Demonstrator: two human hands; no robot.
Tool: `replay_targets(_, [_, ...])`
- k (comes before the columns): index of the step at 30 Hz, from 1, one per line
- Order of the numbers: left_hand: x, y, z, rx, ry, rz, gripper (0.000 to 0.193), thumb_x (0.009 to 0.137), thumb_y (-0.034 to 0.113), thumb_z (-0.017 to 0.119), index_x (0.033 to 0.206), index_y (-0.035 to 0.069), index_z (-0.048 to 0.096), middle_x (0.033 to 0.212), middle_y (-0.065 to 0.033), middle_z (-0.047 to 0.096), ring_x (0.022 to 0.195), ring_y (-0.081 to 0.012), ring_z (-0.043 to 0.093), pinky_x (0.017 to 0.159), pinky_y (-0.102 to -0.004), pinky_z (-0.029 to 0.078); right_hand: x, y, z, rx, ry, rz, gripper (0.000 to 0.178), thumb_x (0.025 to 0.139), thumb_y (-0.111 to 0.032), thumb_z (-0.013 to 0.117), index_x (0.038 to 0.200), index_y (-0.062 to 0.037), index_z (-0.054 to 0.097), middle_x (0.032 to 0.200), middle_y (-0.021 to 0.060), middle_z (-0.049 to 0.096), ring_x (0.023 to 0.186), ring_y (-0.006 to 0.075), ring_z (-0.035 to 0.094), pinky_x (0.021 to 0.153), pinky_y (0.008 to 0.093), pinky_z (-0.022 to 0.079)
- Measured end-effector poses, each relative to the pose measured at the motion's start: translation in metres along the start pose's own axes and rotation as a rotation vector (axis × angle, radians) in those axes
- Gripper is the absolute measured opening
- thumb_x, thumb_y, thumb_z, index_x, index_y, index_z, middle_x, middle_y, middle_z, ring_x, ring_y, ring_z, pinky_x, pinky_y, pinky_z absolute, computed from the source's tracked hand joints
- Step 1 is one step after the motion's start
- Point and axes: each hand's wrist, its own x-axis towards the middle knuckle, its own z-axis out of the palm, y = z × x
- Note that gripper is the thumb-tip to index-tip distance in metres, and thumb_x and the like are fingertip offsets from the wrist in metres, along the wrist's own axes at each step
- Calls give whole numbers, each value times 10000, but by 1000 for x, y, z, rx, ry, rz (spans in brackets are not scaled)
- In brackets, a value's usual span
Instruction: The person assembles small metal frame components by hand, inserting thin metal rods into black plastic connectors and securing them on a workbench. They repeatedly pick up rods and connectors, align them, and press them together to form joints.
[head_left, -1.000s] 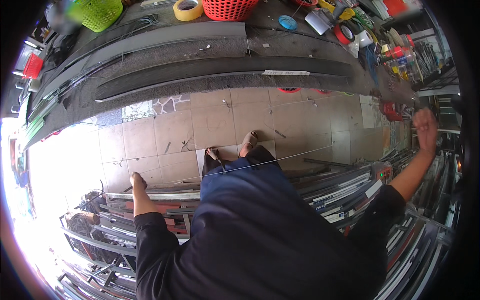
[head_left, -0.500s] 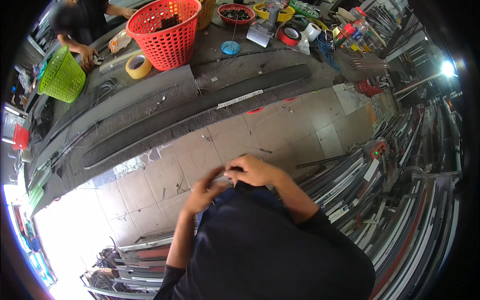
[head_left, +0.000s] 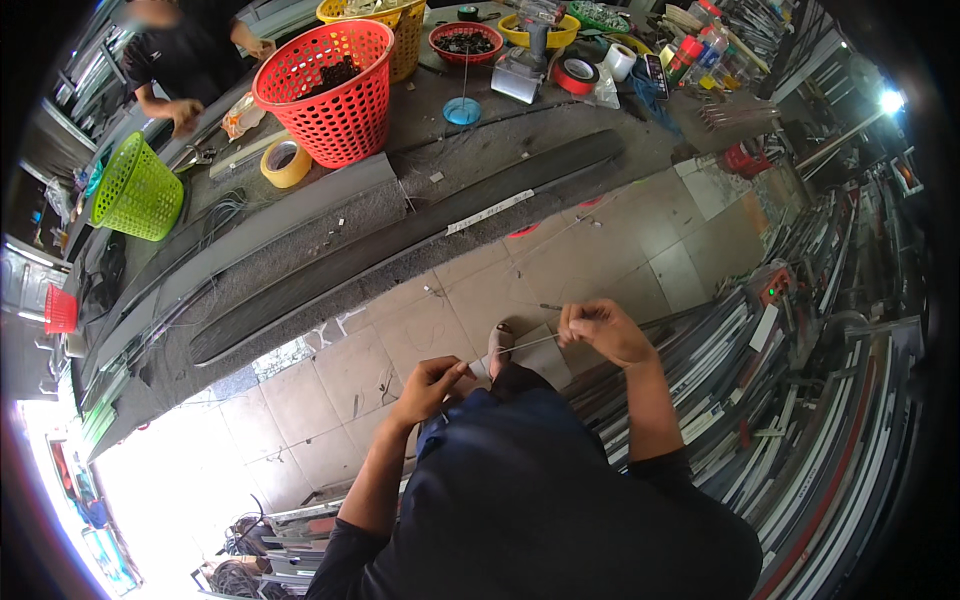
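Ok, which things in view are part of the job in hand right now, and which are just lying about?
In hand:
- thin pale strand, running between the left hand and the right hand

Apparently just lying about, in neither hand:
- large red basket
- green basket
- yellow tape roll
- blue disc

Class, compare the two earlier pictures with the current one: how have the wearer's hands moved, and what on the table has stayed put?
Spread wide at first, the left hand and right hand came together, then drew a little apart; a thin cord now runs between them. The view has turned too. The big red basket, yellow tape and blue disc stay put on the table.
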Motion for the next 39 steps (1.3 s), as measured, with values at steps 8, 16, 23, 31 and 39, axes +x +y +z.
replay_targets(8, [43, 27, 35, 296, 180, 304, 288, 1115, 274, 757, 1299, 56, 797, 1192, -149, 809, 1151, -301, 758, 1059, -427, 568, 23, -2, -2, 578, -121, -118, 306, 1099, -292, 745, 916, -71, 638, 956, 69, 693, 796, 116, 546, 700, 303, 476])
replay_targets(16, [142, 98, -5, 460, 460, 334, 271, 1004, 159, 838, 1261, 73, 835, 1134, -117, 853, 1084, -286, 805, 933, -409, 618, 48, -90, -113, -532, 468, -58, 194, 1128, -84, 707, 1288, -24, 799, 1098, 65, 797, 875, 88, 679, 739, 257, 524])
replay_targets(23, [352, 150, -7, 697, 537, 394, 262, 970, 265, 870, 1136, 64, 891, 1100, -141, 869, 1011, -296, 829, 934, -430, 633, 92, -95, -165, -532, 466, -300, 245, 1096, 13, 723, 1337, -23, 743, 1092, 93, 853, 953, 118, 777, 800, 268, 594])
replay_targets(31, [468, 138, -1, 937, 603, 245, 244, 890, 214, 941, 1098, 97, 890, 1169, -113, 815, 1064, -372, 793, 969, -486, 627, 36, -139, -266, -532, 808, -344, 247, 1107, -52, 761, 1332, -32, 661, 1098, 134, 864, 825, 98, 711, 669, 263, 550])
replay_targets(39, [405, 177, 21, 21, 379, 345, 223, 1009, 90, 883, 1222, 32, 857, 1070, -106, 863, 910, -176, 781, 866, -333, 627, 63, -112, -263, -468, 751, -519, 92, 1106, -54, 765, 1192, -33, 741, 1014, 58, 807, 853, 84, 703, 732, 253, 556])
